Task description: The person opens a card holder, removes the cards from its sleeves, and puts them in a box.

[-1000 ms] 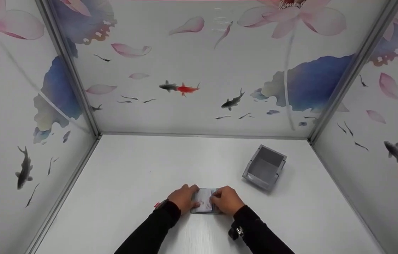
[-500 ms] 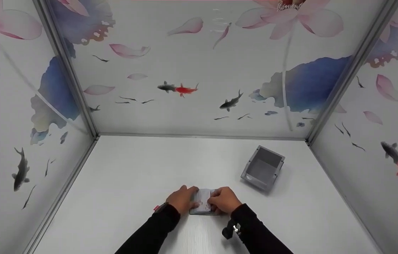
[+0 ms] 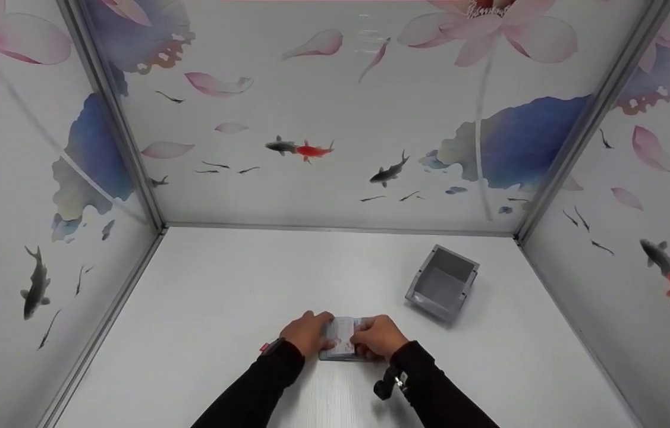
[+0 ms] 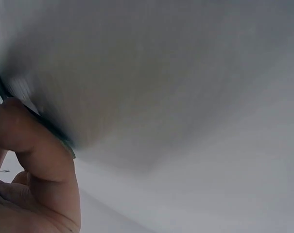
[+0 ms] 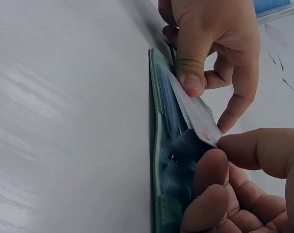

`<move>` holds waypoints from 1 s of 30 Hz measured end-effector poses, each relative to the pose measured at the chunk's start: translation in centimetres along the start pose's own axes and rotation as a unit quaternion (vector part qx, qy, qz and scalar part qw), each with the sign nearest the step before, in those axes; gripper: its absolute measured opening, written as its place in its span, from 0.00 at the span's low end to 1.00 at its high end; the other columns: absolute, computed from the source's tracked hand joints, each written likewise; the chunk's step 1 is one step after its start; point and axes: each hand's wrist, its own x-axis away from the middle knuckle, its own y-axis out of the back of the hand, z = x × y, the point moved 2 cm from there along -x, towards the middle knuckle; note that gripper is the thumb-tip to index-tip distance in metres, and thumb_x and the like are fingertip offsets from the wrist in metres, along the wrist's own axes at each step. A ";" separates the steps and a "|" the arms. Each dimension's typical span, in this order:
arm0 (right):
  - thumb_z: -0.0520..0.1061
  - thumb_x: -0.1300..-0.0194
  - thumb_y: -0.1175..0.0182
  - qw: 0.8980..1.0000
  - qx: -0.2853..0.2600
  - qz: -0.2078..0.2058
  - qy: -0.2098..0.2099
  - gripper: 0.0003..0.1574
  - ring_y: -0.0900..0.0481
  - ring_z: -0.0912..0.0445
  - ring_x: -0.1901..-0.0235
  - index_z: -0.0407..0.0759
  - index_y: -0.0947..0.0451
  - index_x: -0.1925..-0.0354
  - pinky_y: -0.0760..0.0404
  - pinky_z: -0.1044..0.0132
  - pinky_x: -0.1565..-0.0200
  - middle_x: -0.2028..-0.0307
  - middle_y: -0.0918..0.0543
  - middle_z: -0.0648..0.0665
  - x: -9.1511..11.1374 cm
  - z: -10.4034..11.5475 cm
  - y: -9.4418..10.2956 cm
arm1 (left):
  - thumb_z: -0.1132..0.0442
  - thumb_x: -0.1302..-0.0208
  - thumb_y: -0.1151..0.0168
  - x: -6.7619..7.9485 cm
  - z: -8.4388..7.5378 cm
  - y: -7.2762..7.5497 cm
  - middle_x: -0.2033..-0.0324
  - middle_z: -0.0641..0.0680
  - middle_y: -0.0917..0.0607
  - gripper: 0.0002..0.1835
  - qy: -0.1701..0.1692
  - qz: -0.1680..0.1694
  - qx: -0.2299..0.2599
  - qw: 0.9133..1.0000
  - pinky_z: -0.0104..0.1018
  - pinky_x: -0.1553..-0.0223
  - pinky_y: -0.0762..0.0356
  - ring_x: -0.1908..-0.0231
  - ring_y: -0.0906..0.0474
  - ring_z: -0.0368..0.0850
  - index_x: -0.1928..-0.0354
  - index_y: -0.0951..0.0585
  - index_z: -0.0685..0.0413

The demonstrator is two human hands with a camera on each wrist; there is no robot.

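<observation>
A green card holder with clear plastic sleeves lies opened on the white table, between both hands. My left hand grips its left side, and in the right wrist view the left thumb presses on a whitish card with small reddish print. That card lies at the top of the clear sleeves, its near edge lifted. My right hand pinches this edge between thumb and forefinger, the other fingers curled over the sleeves. In the left wrist view, curled left fingers show at the holder's dark green edge.
A grey plastic bin stands on the table behind and to the right of the hands. White panels printed with flowers and fish enclose the table at the back and both sides.
Both hands stay at the card holder with almost the same hold. The head view has shifted slightly; the bin has not moved on the table.
</observation>
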 end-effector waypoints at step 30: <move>0.38 0.34 0.32 0.997 0.039 -0.061 0.008 0.08 0.23 0.58 0.80 0.39 0.15 0.72 0.23 0.68 0.74 0.80 0.17 0.49 0.9 0.0 3.3 | 0.53 0.31 0.18 0.0 0.3 -0.7 0.55 0.57 0.16 0.24 -0.004 -0.009 -0.027 1.000 0.46 0.62 0.21 0.67 0.25 0.47 0.35 0.13 0.43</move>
